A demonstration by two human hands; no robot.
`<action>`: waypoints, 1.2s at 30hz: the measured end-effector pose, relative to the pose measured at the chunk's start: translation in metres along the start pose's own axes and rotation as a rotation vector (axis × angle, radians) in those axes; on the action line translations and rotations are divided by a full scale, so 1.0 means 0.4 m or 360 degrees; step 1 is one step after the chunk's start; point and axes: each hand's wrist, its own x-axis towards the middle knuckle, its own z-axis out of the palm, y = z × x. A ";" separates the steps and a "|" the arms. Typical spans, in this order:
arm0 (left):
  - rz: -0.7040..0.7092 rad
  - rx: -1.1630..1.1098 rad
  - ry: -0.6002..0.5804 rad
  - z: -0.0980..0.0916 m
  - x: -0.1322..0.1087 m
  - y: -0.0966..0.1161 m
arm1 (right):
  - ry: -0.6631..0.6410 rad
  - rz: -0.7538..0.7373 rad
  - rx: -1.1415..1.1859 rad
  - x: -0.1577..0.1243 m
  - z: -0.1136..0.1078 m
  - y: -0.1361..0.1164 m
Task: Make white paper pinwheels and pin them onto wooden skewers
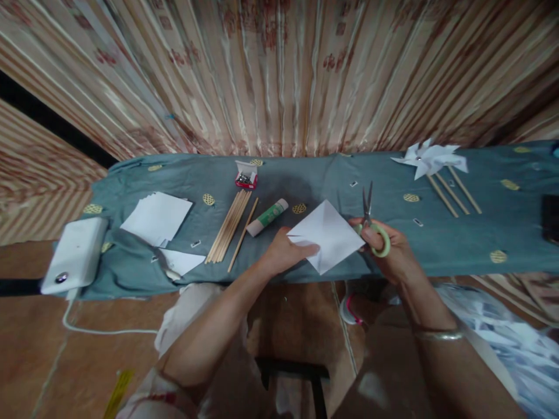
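A square white paper sheet (pixel 326 233) is turned corner-up above the front edge of the cloth, with crease lines and a slit at its left corner. My left hand (pixel 288 251) pinches it at the lower left, thumb on top. In my right hand (pixel 391 247) are scissors (pixel 367 203) with pale green handles, blades pointing away from me and slightly apart. The fingers of that hand also reach the paper's right corner. A green and white glue stick (pixel 267 217) lies just beyond my left hand.
Left of the glue stick lie wooden sticks (pixel 229 224), with a small red box of metal pins (pixel 247 176) behind them. Further left are stacked white paper (pixel 157 218) and a white power bank (pixel 75 254) with a cable. Paper pinwheels (pixel 430 158) on sticks lie at the back right.
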 end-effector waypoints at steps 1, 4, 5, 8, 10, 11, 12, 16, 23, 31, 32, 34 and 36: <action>0.0009 0.0034 -0.0045 0.001 -0.005 -0.001 | -0.0006 0.0030 0.0022 0.003 0.004 -0.002; 0.0031 0.0136 -0.0120 0.000 -0.015 -0.002 | -0.0066 0.0118 0.0045 0.006 0.018 -0.011; 0.0050 0.0151 -0.0132 -0.001 -0.016 -0.002 | -0.0084 0.0133 0.0037 0.006 0.022 -0.014; 0.0117 0.0101 -0.0131 -0.004 -0.012 -0.003 | -0.0115 0.0123 -0.0003 0.008 0.030 -0.019; 0.0134 0.0020 -0.0095 -0.005 -0.005 -0.005 | -0.0118 0.0107 -0.0020 0.011 0.031 -0.019; 0.0135 -0.0028 -0.0075 -0.005 -0.001 -0.005 | -0.0113 0.0107 -0.0022 0.012 0.032 -0.019; 0.0140 -0.0077 -0.0051 -0.005 0.003 -0.005 | -0.0103 0.0111 -0.0019 0.012 0.032 -0.019; 0.0104 -0.0281 0.0046 -0.004 0.015 0.002 | -0.0111 0.0145 0.0009 0.009 0.038 -0.021; -0.0028 -0.0882 0.0112 0.019 0.006 0.019 | 0.0025 0.0039 0.0057 0.004 0.057 -0.004; -0.0238 -0.1243 0.0097 0.099 -0.002 0.016 | 0.0282 -0.0081 0.0177 -0.002 0.084 0.022; -0.0223 -0.1255 0.0133 0.104 0.002 0.015 | 0.0280 -0.0075 0.0175 -0.005 0.090 0.020; -0.0199 -0.1267 0.0216 0.108 0.010 0.013 | 0.0280 -0.0062 0.0137 -0.008 0.099 0.016; -0.0188 -0.1276 0.0288 0.101 0.018 0.013 | 0.0267 -0.0063 0.0079 -0.009 0.103 0.012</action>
